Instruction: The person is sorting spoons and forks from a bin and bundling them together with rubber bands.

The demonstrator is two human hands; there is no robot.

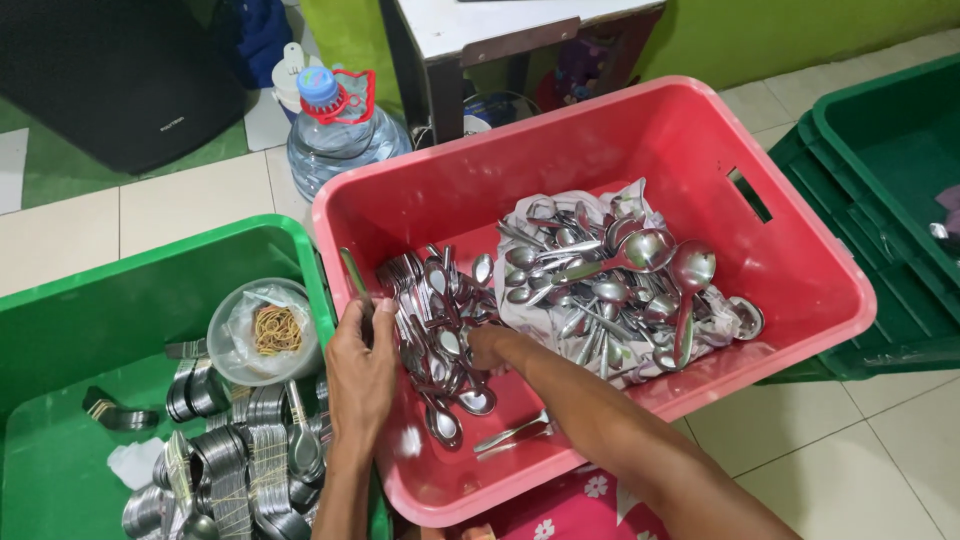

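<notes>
Both hands work in the red crate (800,270): left hand (360,375) pinches a spoon handle, right hand (492,347) closes on loose spoons (440,330). Banded bundles (235,470) lie left; an unsorted heap (600,285) remains right.

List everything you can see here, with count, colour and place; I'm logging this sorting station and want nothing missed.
Red plastic crate: one, red, centre.
Loose steel spoons: many, silver, left part of the red crate.
Clear plastic bag of steel spoons: one heap, silver, right part of the red crate.
Green plastic crate: one, green, left.
Banded spoon bundles: many, silver, inside it.
Clear round tub of rubber bands: one, bands tan, same crate.
Dark green crates: apparently two, stacked, right.
Clear water jug with blue cap: one, floor behind.
White table: one, top centre.
Left hand: at the loose spoons, grip unclear.
Right hand: among the loose spoons, fingers hidden.
</notes>
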